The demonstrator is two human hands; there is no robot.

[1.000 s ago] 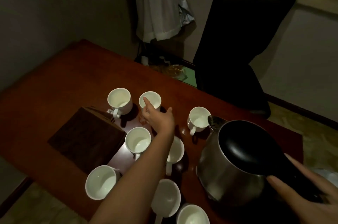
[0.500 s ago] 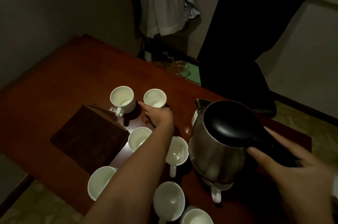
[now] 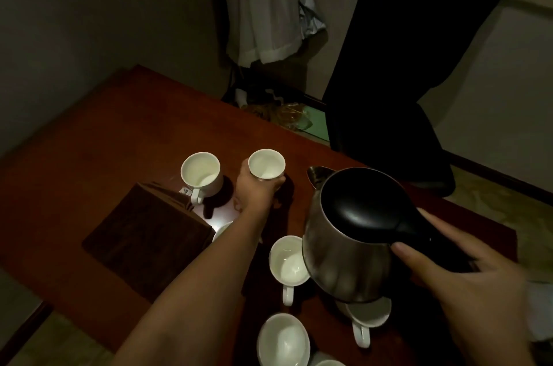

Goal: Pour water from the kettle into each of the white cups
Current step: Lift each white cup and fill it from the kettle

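Fingers of my left hand (image 3: pixel 256 193) are wrapped round the far white cup (image 3: pixel 266 164), which stands on the worktop (image 3: pixel 89 138); my right hand (image 3: pixel 466 273) is clamped on the black handle of the kettle (image 3: pixel 347 249), held off the worktop with its spout (image 3: pixel 317 174) just beside that cup. I judge the steel kettle heavy when full and inclined to swing, so the handle is the right hold, well back from a body that may be hot. The cups look like light, brittle ceramic that would slide on the polished wood; steadying one by its wall makes sense. I count one kettle and at least seven cups showing, several partly hidden by my arm or the kettle. A brown box (image 3: pixel 143 234) sits left of them.
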